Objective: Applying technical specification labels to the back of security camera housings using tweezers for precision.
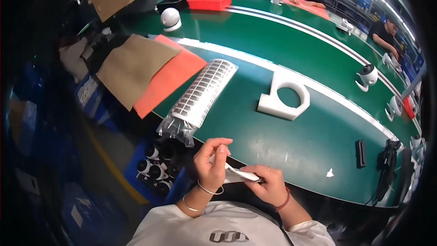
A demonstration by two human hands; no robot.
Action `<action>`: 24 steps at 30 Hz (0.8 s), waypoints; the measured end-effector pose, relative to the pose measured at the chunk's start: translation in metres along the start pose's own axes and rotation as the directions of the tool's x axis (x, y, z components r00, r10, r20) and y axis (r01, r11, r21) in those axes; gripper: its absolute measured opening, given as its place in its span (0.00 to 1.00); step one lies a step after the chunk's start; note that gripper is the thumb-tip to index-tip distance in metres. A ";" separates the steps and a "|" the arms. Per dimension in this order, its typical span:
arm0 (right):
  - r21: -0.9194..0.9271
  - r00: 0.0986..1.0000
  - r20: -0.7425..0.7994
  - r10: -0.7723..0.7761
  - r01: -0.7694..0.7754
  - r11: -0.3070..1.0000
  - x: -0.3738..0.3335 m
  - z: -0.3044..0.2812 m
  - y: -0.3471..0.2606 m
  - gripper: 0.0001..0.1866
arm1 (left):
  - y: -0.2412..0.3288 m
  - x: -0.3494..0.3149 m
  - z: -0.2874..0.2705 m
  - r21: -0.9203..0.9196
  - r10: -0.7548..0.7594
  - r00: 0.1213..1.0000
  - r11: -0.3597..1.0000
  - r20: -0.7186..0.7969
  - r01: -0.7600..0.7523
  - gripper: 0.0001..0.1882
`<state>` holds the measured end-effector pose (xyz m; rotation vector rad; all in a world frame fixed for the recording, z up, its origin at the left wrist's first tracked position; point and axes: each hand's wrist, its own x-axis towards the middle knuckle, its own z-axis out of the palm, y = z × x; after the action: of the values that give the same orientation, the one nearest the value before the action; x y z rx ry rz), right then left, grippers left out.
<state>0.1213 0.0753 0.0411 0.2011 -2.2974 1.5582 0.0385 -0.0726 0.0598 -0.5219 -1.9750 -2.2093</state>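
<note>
Close to my body, at the table's near edge, a thin white sheet is bent or folded between my two hands. My left hand grips its left end, thumb pointing up. On the sheet's right end, the fingers of my right hand are closed. Some marks show along the sheet, too small to make out. Ahead and to the left lies a long sheet of printed labels over a clear plastic bag. Farther ahead on the right, a white foam block with a round hole rests on the green table.
Brown cardboard and an orange sheet overhang the left edge. White cameras, including one dome-shaped camera, stand along the conveyor. A red tray sits beyond. A blue bin holds several cameras. A black scanner-like device lies right. People work opposite.
</note>
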 end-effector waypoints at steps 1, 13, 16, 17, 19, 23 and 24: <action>-0.017 1.000 0.002 0.016 -0.016 1.000 -0.003 0.000 0.002 0.10 | -0.007 -0.007 -0.002 -0.054 -0.040 0.999 0.998 -0.006 0.039 0.09; 0.020 0.695 -0.411 0.590 -0.640 0.768 -0.005 -0.121 0.039 0.19 | -0.182 -0.158 -0.203 0.465 -0.205 0.823 0.741 -0.530 0.484 0.14; -0.299 0.744 -0.423 0.517 -0.653 0.696 -0.011 -0.167 0.090 0.26 | -0.257 -0.267 -0.268 0.503 -0.258 0.605 0.366 -0.753 0.783 0.22; -0.373 0.713 -0.415 0.565 -0.700 0.609 -0.011 -0.184 0.101 0.24 | -0.267 -0.298 -0.279 0.442 -0.322 0.494 0.225 -0.807 0.868 0.24; -0.648 0.848 -0.514 0.127 -0.481 0.590 -0.029 -0.206 0.148 0.29 | -0.294 -0.357 -0.301 0.286 -0.416 0.299 0.095 -0.859 0.953 0.27; -0.749 0.816 -0.564 -0.129 -0.440 0.494 -0.014 -0.131 0.070 0.36 | -0.274 -0.366 -0.284 0.131 -0.463 0.073 -0.094 -0.883 0.987 0.23; -0.728 0.841 -0.541 -0.013 -0.461 0.508 -0.006 -0.131 0.063 0.33 | -0.266 -0.355 -0.280 0.169 -0.416 0.249 0.221 -0.874 0.961 0.20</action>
<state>0.1351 0.2191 0.0270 -0.7179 -2.3886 0.2968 0.2360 -0.3580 -0.3336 1.5661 -2.5206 -1.1279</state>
